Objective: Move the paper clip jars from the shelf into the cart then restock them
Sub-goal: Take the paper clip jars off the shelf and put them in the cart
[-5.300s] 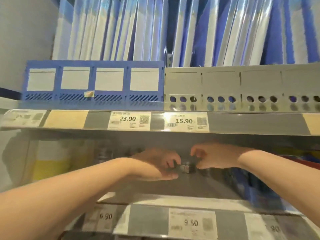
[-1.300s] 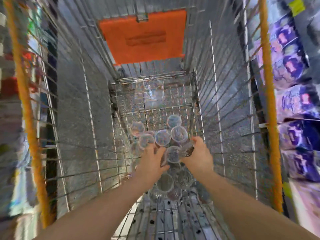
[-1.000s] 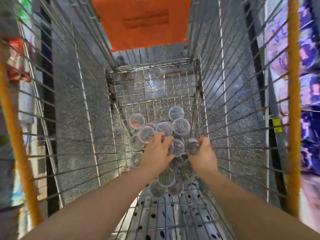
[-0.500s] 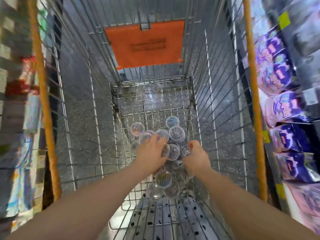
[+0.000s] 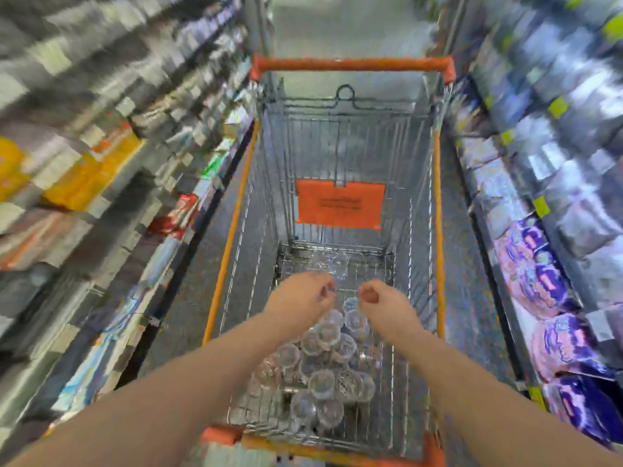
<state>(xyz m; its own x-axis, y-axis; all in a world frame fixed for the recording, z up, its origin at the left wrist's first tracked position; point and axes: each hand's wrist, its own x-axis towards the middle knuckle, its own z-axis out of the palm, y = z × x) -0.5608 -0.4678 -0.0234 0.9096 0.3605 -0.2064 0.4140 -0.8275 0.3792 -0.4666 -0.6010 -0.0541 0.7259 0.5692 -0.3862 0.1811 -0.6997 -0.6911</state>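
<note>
Several clear round paper clip jars (image 5: 322, 365) lie heaped on the wire floor at the near end of the shopping cart (image 5: 437, 251). My left hand (image 5: 303, 303) and my right hand (image 5: 384, 306) hover side by side above the heap, well clear of the jars. Both hands have loosely curled fingers and nothing shows in either one. My forearms reach in over the cart's near rim.
An orange flap (image 5: 340, 205) hangs on the cart's far wall, below the orange handle bar (image 5: 350, 64). Crumpled clear plastic (image 5: 328, 262) lies on the cart floor past the jars. Blurred store shelves run along both sides of the aisle.
Both hands have let go of the jars and risen out of the heap. The view has tilted up, now showing the whole cart and aisle.
</note>
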